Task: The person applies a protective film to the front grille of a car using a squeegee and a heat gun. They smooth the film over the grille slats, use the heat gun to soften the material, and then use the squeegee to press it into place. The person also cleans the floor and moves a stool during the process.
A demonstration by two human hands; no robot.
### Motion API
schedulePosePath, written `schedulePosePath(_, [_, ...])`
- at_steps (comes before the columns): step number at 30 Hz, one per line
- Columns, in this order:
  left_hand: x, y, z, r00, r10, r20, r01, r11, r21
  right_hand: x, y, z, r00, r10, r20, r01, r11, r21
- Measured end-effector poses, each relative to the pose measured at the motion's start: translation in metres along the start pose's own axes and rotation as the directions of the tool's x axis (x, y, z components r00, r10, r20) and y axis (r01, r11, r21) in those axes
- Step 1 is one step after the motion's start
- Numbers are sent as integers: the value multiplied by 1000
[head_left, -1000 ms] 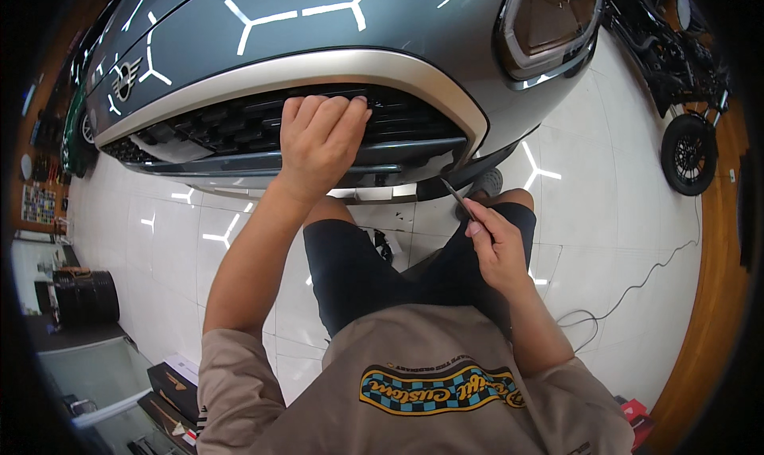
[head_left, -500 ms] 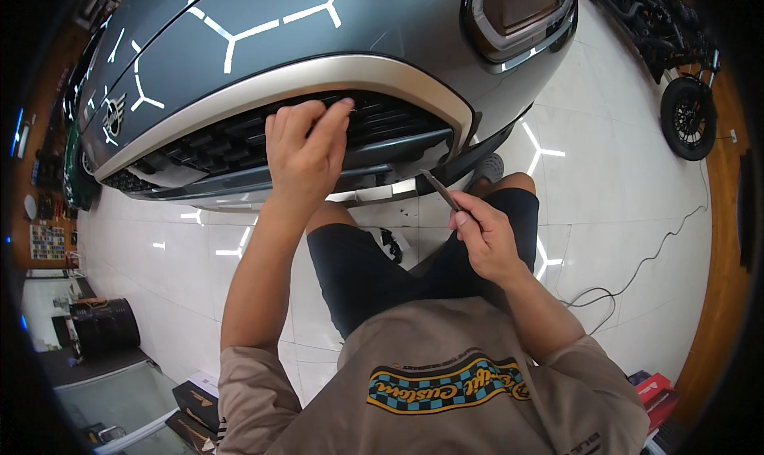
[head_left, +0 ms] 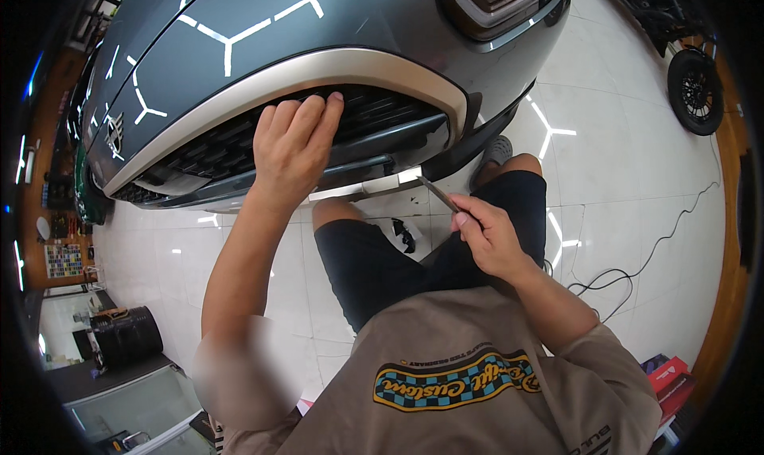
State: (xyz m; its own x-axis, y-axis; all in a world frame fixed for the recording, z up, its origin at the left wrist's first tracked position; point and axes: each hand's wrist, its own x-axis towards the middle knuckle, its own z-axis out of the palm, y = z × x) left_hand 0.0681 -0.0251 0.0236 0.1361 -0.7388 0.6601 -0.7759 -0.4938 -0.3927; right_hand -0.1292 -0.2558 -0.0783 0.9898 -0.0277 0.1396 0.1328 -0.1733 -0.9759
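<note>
A grey-blue car front has a wide champagne-coloured trim (head_left: 374, 63) curving over its black grille (head_left: 382, 111). My left hand (head_left: 293, 140) is closed at the grille's upper edge, close under the trim, its fingers bent and bunched together. Whatever lies under those fingertips is hidden. My right hand (head_left: 489, 236), lower and to the right, grips a slim metal-grey cutter knife (head_left: 436, 192). The knife points up and left toward the lower bumper (head_left: 398, 178), and I cannot tell whether its tip touches.
My legs straddle the space below the bumper, with a small dark object (head_left: 404, 236) on the floor between them. A black cable (head_left: 613, 278) snakes over the white tiles at right. Farther off are a motorcycle wheel (head_left: 695, 93), a black drum (head_left: 127, 334) and a red box (head_left: 672, 387).
The view has shifted slightly. My left hand stays at the grille's upper edge, with its fingers drawn closer together. The knife remains in my right hand, near the lower bumper.
</note>
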Motion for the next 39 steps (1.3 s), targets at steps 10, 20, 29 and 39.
schedulePosePath(10, [-46,33,-2,717,-687,-117,624,708,-330,-11,-20,3,1000,14,1,-14,1000,5])
schedulePosePath(20, [-39,45,12,630,-766,-126,652,610,-450,-27,-17,-1,967,251,-35,-253,952,-173])
schedulePosePath(29, [-62,48,8,420,-905,-69,585,328,-741,-9,-7,11,983,183,24,-156,896,-415])
schedulePosePath(39, [-51,46,13,735,-678,-16,611,672,-419,-83,48,-57,943,317,-100,-255,499,-828])
